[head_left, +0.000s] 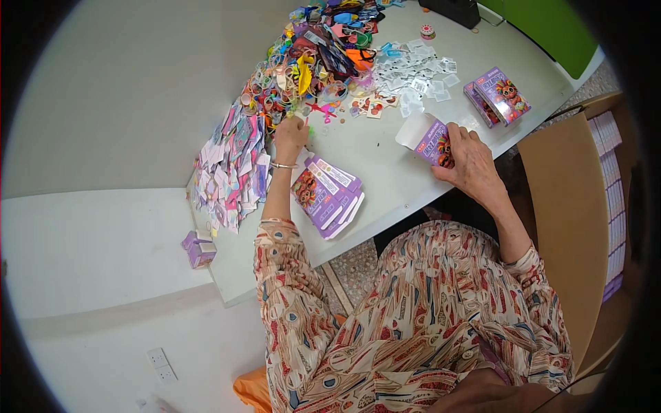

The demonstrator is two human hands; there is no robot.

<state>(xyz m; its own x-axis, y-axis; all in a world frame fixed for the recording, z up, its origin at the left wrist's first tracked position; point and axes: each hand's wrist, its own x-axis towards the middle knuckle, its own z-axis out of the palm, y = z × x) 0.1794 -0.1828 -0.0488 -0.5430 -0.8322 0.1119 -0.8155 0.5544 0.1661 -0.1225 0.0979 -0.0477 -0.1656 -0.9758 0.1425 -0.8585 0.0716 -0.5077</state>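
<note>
My right hand (pixel 474 162) grips a small purple carton (pixel 435 143) with a colourful cartoon figure on it. The carton is tilted, and its white end flap stands open toward the left. At the near edge of a heap of small toys (pixel 303 72), my left hand (pixel 291 136) has its fingers drawn together; what is between them, if anything, is hidden. Just below that hand lies a fanned stack of flat, unfolded purple cartons (pixel 329 196). A pink plastic piece (pixel 322 110) lies close to the left fingertips.
Folded paper pieces (pixel 234 162) are heaped along the wall at left. Small white packets (pixel 416 72) spread at the back. Two filled-out purple cartons (pixel 506 95) stand at right. A large cardboard box (pixel 561 206) holding many cartons is beside the table. Another purple carton (pixel 199 249) sits at the left edge.
</note>
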